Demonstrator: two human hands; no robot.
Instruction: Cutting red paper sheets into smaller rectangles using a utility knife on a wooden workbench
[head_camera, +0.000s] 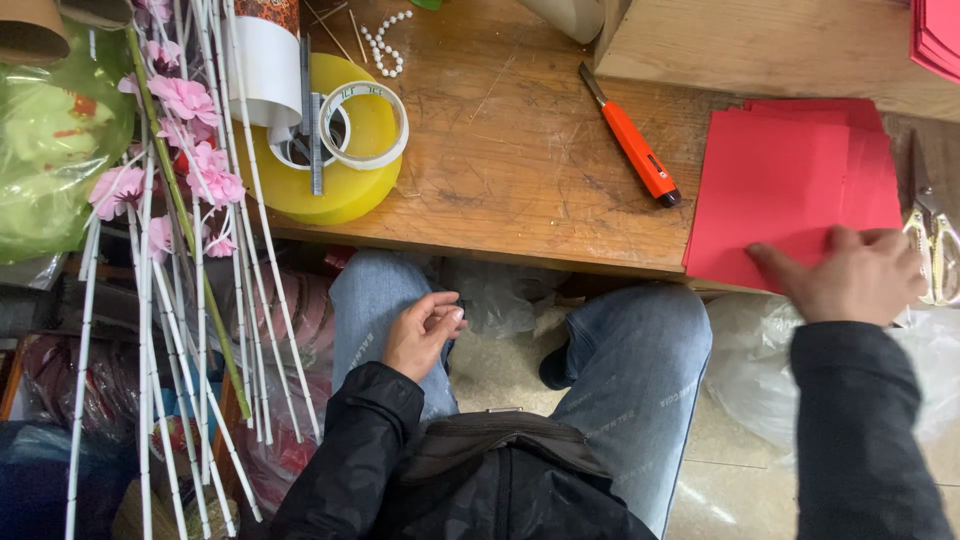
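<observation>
My right hand (850, 272) lies flat on the near corner of a stack of red paper sheets (780, 185) at the right edge of the wooden table (520, 150), fingers spread and pointing left. My left hand (422, 333) rests on my left thigh below the table edge, fingers curled loosely, with nothing visible in it. Both arms wear black sleeves, and my legs are in blue jeans.
An orange utility knife (632, 143) lies on the table left of the red sheets. Scissors (932, 235) sit at the right edge. A big yellow tape roll (345, 175) with smaller rolls on it stands at left, behind white stems with pink blossoms (185, 150). A white bead string (385, 45) lies farther back.
</observation>
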